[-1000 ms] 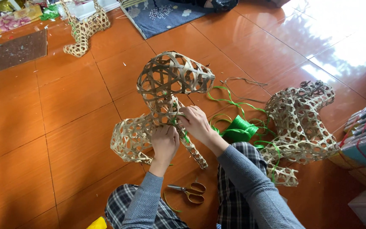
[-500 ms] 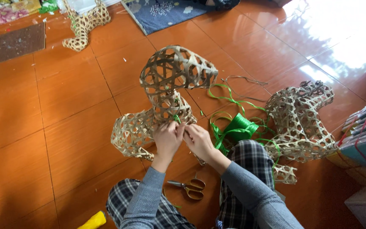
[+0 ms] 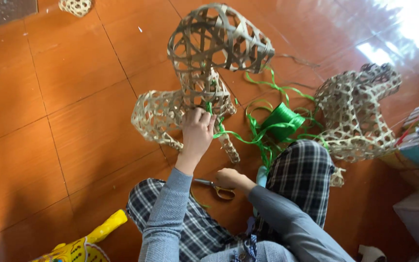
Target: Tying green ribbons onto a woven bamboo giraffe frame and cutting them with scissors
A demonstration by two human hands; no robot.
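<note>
The left hand pinches green ribbon against the woven frame, which stands upright, its rounded head topmost. The right hand, earlier at the frame too, has dropped below it and seems closed on scissors. The ribbon spool lies right of the frame, a second frame beyond.

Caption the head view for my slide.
Left hand grips woven bamboo animal frame; right hand reaches scissors.
</note>
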